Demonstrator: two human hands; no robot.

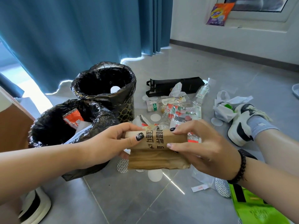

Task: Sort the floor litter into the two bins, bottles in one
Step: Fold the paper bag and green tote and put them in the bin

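A folded brown paper bag (155,152) with black print is held above the floor by both hands. My left hand (111,143) grips its left end and my right hand (200,146) grips its right end. Two bins lined with black plastic stand to the left. The near bin (48,126) holds an orange-and-white wrapper and paper. The far bin (103,81) shows a white disc inside. Behind the bag lie a crushed clear plastic bottle (179,112), a small white bottle (152,106) and a small clear bottle (203,91).
A flat black bag (171,86), white plastic bags (226,107), white round discs (155,175) and a green packet (255,209) litter the grey tile floor. My shoe (244,123) is at right. A blue curtain hangs behind the bins and a brown box (13,125) stands at left.
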